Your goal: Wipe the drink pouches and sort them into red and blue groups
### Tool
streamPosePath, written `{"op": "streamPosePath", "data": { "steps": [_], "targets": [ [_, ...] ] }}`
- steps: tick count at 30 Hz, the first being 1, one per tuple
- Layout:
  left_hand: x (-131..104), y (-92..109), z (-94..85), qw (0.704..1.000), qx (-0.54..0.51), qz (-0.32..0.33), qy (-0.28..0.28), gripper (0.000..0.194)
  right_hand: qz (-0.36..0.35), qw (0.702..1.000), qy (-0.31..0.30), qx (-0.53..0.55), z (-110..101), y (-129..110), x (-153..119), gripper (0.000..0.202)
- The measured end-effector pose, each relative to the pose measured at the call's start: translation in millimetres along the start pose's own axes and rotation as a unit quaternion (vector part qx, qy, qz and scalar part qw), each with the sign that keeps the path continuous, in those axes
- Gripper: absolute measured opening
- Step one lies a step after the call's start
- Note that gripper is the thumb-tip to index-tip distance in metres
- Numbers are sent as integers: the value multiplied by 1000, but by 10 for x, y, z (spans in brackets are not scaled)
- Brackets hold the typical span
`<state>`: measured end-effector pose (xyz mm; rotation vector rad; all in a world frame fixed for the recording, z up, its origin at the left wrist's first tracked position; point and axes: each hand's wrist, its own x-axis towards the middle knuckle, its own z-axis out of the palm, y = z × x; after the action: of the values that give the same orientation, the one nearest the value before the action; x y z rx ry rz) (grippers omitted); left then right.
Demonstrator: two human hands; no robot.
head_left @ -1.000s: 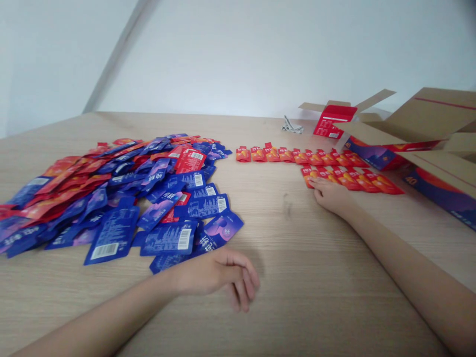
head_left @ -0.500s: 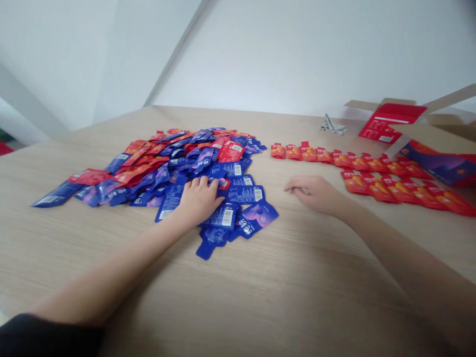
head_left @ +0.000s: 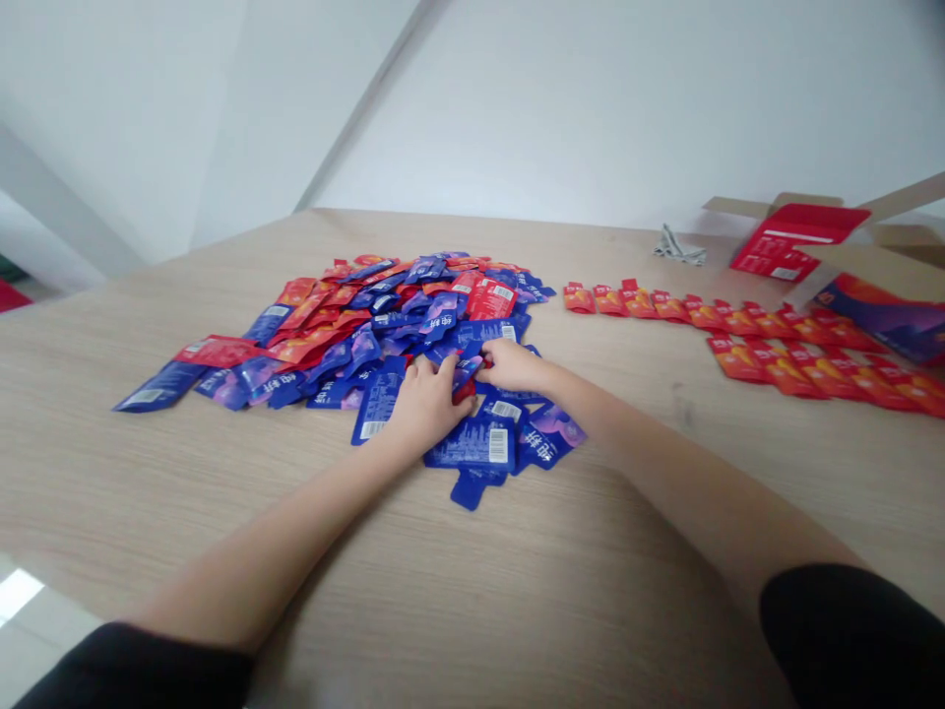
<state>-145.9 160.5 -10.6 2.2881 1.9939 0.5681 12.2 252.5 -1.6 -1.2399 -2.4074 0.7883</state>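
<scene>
A heap of blue and red-orange sachets [head_left: 384, 315] lies on the table, with both my hands at its near right part. My left hand [head_left: 426, 399] curls over it, thumb apart, gripping a blue-purple sachet [head_left: 467, 371]. Just to the right, my right hand [head_left: 513, 364] reaches in with its fingers pinched at the edge of a red sachet, which is mostly hidden. Flat blue sachets lie beneath and in front of my hands, among them one with a barcode [head_left: 471, 443] and one with a purple front [head_left: 550, 433].
Red sachets [head_left: 705, 315] lie overlapping in two rows at the right. Behind them an open red carton [head_left: 793, 241] and an open blue-and-orange box [head_left: 882, 310] stand near the wall. A crumpled grey-white piece [head_left: 679, 246] lies at the back of the table.
My right hand has moved left from the table into the sachets beside my left hand. My left hand has shifted little on the heap; the view has turned slightly left.
</scene>
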Motion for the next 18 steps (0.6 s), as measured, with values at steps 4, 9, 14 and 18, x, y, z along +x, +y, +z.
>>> {"op": "streamPosePath", "data": {
  "steps": [4, 9, 14, 18],
  "targets": [
    [32, -60, -8, 998, -61, -7, 16, 69, -8, 996, -13, 89, -2, -57, 41, 19],
    [52, -53, -109, 990, -127, 11, 58, 49, -9, 990, 18, 141, -99, -181, 80, 19],
    [101, -64, -255, 977, -181, 26, 105, 43, -4, 987, 97, 126, -484, -330, -67, 4],
    [105, -73, -332, 961, -262, -2, 87, 38, -57, 948, 308, 55, -899, -223, -698, 9]
  ]
}}
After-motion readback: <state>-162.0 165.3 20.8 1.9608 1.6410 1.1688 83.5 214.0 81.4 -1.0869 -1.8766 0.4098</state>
